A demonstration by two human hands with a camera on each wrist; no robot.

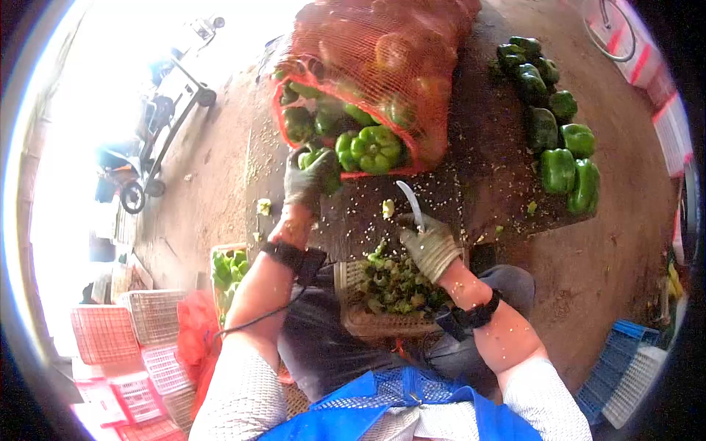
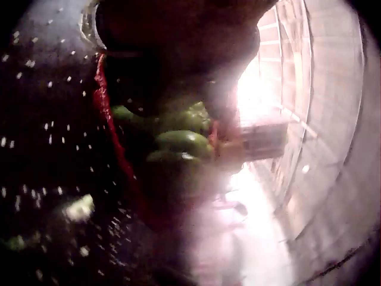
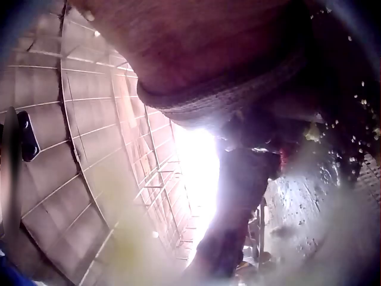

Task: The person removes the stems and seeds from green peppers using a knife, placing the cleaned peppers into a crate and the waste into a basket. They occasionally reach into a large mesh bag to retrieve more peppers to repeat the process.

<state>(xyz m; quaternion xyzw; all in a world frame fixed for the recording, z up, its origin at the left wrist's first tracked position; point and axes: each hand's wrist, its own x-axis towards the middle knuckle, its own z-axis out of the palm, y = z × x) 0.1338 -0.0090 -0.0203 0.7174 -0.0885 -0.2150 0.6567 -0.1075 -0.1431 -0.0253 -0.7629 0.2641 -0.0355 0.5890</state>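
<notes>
My gloved left hand [image 1: 309, 176] grips a green pepper [image 1: 327, 176] at the open mouth of a red mesh sack [image 1: 382, 44]. Beside it, at the sack's mouth, lies a large green pepper [image 1: 376, 149]; more peppers [image 2: 181, 142] show dimly in the left wrist view. My gloved right hand [image 1: 432, 246] holds a knife [image 1: 412, 202] with a curved blade, pointing up and left above the dark table [image 1: 353, 220]. The right wrist view is too dark and blurred to show the knife clearly.
Several green peppers [image 1: 557, 169] stand in rows at the table's right side. A crate [image 1: 353, 320] of green cuttings sits between the knees. Scattered seeds and scraps lie on the table. Stacked crates [image 1: 103, 334] are at lower left, blue crates [image 1: 614, 364] at lower right.
</notes>
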